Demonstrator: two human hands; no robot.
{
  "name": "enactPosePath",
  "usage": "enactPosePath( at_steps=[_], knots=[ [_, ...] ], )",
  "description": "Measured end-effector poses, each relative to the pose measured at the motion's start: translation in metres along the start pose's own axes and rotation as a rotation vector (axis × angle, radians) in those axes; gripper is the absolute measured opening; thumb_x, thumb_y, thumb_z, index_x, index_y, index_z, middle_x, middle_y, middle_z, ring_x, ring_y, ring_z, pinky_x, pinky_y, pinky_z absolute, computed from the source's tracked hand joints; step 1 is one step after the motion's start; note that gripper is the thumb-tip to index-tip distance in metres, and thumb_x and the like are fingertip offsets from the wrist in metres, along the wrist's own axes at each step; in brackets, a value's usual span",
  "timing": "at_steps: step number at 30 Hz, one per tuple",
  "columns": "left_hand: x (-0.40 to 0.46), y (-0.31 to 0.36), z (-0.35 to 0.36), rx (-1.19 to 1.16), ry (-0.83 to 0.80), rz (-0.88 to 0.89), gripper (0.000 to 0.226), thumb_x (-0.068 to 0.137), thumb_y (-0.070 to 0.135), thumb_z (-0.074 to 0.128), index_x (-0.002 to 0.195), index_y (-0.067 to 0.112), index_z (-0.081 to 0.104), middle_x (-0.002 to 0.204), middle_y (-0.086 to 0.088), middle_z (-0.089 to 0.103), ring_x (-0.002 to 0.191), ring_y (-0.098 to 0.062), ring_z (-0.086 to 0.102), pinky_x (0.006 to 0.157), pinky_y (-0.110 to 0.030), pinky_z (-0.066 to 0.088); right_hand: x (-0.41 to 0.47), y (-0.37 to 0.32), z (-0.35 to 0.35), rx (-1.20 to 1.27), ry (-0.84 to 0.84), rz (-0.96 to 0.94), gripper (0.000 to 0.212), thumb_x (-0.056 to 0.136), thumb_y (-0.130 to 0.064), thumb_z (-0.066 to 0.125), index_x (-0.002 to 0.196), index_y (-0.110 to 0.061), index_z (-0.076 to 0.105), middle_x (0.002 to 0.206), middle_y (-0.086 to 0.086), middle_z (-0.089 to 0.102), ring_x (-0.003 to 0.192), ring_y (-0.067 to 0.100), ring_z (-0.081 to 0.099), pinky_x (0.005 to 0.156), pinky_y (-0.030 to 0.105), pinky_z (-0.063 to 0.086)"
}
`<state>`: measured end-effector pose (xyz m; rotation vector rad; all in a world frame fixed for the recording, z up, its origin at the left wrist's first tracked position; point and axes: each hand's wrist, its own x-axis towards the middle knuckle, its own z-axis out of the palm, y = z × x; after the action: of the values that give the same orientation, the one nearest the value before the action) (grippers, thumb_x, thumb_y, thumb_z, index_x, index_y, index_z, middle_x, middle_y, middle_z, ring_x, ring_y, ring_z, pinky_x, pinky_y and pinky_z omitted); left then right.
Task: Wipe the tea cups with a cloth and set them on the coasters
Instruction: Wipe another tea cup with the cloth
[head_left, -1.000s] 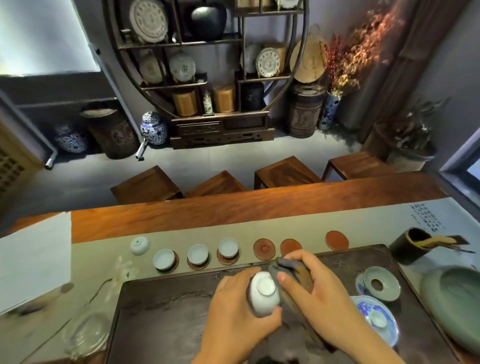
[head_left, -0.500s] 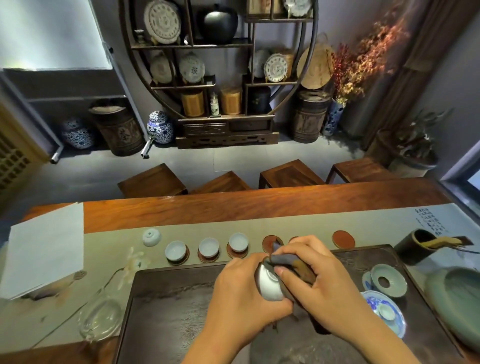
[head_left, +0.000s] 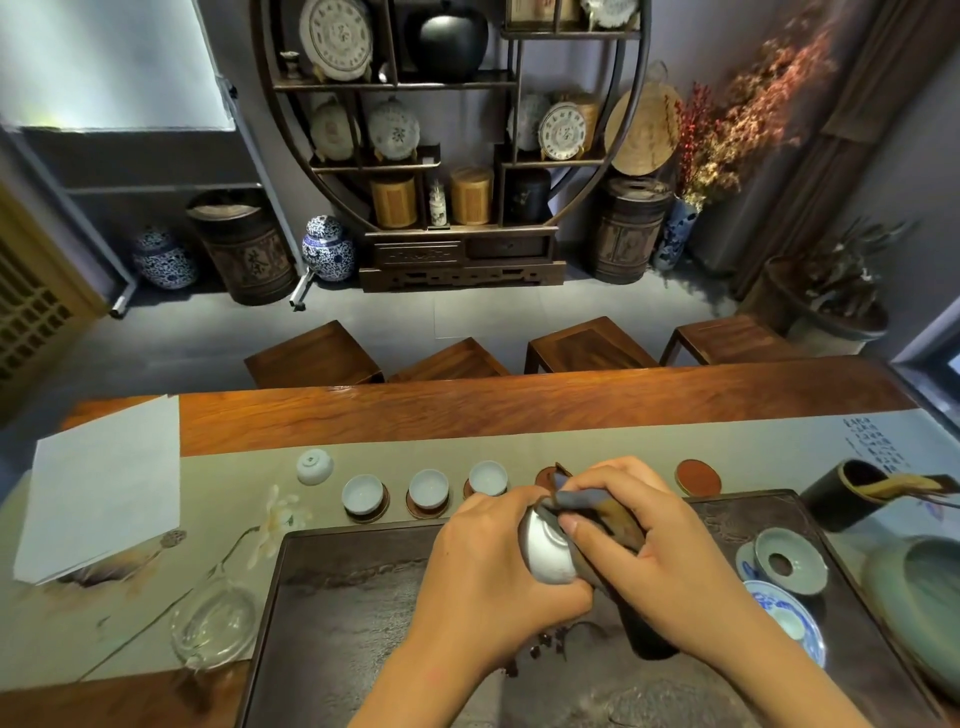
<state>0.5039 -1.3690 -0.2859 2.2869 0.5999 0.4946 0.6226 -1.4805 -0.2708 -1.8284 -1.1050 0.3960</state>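
White tea cup (head_left: 548, 553) held above the dark tea tray (head_left: 353, 597), tipped on its side; foot ring facing up and toward the camera, mouth turned away toward the right hand, axis running roughly left to right. Left hand (head_left: 498, 577) curled round the cup's body from the left. Right hand (head_left: 654, 540) clenched on a dark brown-and-blue cloth (head_left: 597, 512), pressing it against the cup's mouth side; cloth tail hanging down to the tray.

On the grey-green runner (head_left: 234, 467) across the tabletop (head_left: 467, 410), beyond the tray: three upright pale cups (head_left: 429, 488), each seated on its own coaster, interiors showing no contents. Right of these, a coaster (head_left: 546, 477) partly hidden behind the hands, and a bare reddish coaster (head_left: 698, 476) farther right. Left of the row, one small white cup (head_left: 315, 466) lying inverted directly on the runner, foot up.
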Motion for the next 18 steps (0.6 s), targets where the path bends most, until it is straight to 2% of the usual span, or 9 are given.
enactPosePath(
  at_steps=[9,14,18],
  knots=[
    [-0.0028,-0.0002,-0.0023,0.009,-0.001,0.013,0.042,0.058,0.042,0.070,0.099,0.042,0.059,0.075,0.022,0.062,0.079,-0.003,0.053,0.058,-0.009,0.037,0.0005,-0.0024,-0.0025,-0.014,-0.031,-0.006,0.022,0.083,-0.018,0.070,0.093,-0.038,0.067,0.098,-0.017,0.057,0.100,0.005,0.060,0.082,0.012,0.044],
    [-0.0027,0.0000,-0.0038,0.030,0.016,0.022,0.036,0.058,0.042,0.068,0.093,0.037,0.062,0.073,0.018,0.062,0.076,-0.005,0.051,0.056,-0.012,0.038,0.0015,-0.0033,-0.0023,-0.006,-0.037,-0.020,0.021,0.083,-0.020,0.069,0.093,-0.039,0.067,0.098,-0.016,0.057,0.099,0.005,0.060,0.081,0.011,0.044],
    [-0.0015,0.0004,-0.0047,0.024,-0.004,0.020,0.031,0.058,0.046,0.067,0.086,0.034,0.062,0.070,0.014,0.061,0.073,-0.005,0.050,0.055,-0.015,0.039,0.0017,-0.0052,-0.0049,-0.045,-0.078,-0.055,0.019,0.081,-0.029,0.065,0.098,-0.038,0.067,0.101,-0.016,0.057,0.102,0.007,0.059,0.084,0.017,0.045]
  ],
)
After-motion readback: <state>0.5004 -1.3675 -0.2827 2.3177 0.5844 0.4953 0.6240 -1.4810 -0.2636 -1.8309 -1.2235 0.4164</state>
